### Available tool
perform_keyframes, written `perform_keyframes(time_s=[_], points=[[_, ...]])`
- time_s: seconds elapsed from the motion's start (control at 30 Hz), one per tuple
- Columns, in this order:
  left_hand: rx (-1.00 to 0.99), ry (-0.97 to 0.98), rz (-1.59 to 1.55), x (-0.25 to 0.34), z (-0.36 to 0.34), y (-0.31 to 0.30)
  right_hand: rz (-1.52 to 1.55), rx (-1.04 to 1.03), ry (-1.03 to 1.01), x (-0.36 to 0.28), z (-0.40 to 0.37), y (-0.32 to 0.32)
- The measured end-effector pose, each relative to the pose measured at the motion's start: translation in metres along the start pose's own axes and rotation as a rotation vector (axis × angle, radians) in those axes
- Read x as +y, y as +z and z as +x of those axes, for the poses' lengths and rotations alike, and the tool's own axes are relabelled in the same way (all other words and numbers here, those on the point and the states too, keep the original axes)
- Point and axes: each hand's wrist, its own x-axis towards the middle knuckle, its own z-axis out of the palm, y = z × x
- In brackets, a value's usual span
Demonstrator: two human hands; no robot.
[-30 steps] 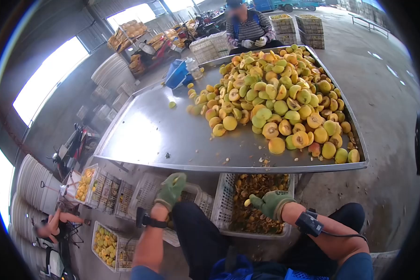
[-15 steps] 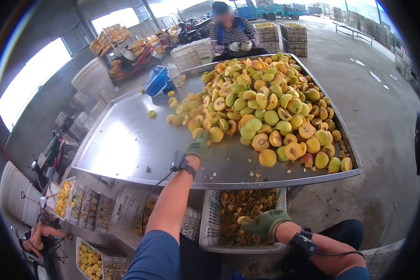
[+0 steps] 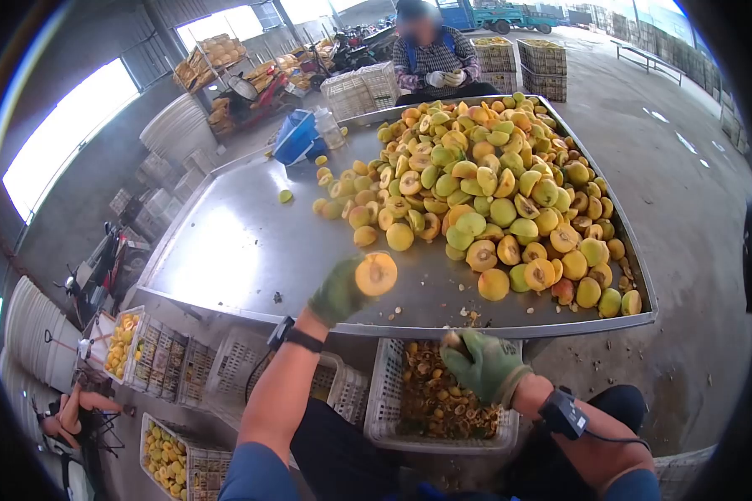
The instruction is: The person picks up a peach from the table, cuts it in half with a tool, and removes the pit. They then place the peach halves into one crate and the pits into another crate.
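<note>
A halved yellow fruit [image 3: 376,274] is in my left hand [image 3: 339,292], cut face showing, over the near edge of the metal table [image 3: 226,250]. My right hand [image 3: 483,364], also in a green glove, is closed above a white crate [image 3: 383,409] of pits and scraps [image 3: 443,401]. Something small and brownish shows at its fingertips, too small to name. A large heap of halved yellow and green fruit [image 3: 493,184] covers the right part of the table.
Across the table sits a person [image 3: 430,58] in gloves. A blue basket [image 3: 296,138] and a clear container [image 3: 328,129] stand at the table's far left. Crates of fruit [image 3: 163,455] are on the floor at lower left, near another seated person [image 3: 71,413].
My left hand has drawn back from the heap's edge and now holds a halved fruit. My right hand has risen out of the crate. The view has shifted slightly.
</note>
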Motion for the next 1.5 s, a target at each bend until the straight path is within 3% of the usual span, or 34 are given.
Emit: perform_keyframes(time_s=[0.07,0.13,0.23,0.3,0.4,0.5,0.6,0.7,0.77,0.93,1.1,1.3,1.5], points=[[-0.008,-0.582,-0.675,0.120,0.017,0.011,0.013,0.050,-0.034,-0.010,0.012,-0.007],[-0.125,-0.432,-0.277,0.139,0.008,0.023,-0.045,0.117,-0.104,-0.009,0.021,-0.006],[-0.157,-0.273,-0.079,0.164,0.003,0.046,-0.078,0.103,-0.182,-0.008,0.023,-0.009],[-0.135,0.007,0.077,0.164,-0.005,0.065,-0.076,0.068,-0.143,-0.007,0.020,-0.011],[-0.103,0.027,0.019,0.173,-0.013,0.082,-0.063,0.010,-0.071,-0.006,0.013,-0.010],[-0.035,-0.591,-0.665,0.175,-0.020,0.089,-0.075,0.018,-0.060,-0.001,0.007,-0.008],[-0.163,-0.481,-0.502,0.182,-0.017,0.088,-0.116,0.077,-0.076,0.009,0.008,-0.004],[-0.232,-0.664,-0.926,0.183,-0.014,0.080,-0.110,0.133,-0.143,0.021,0.012,-0.011],[-0.329,-0.658,-0.845,0.165,-0.020,0.077,-0.108,0.145,-0.207,0.025,0.017,-0.013],[-0.111,-0.697,-0.668,0.174,-0.029,0.097,-0.113,0.217,-0.216,0.012,0.017,-0.009],[0.122,-0.743,-0.856,0.178,-0.028,0.104,-0.111,0.103,-0.124,-0.001,-0.003,0.003],[0.081,-0.623,-0.886,0.186,-0.037,0.111,-0.050,0.042,-0.039,0.002,-0.010,0.011],[-0.066,-0.534,-0.671,0.181,-0.043,0.100,-0.063,0.007,-0.048,-0.002,-0.019,0.017]])
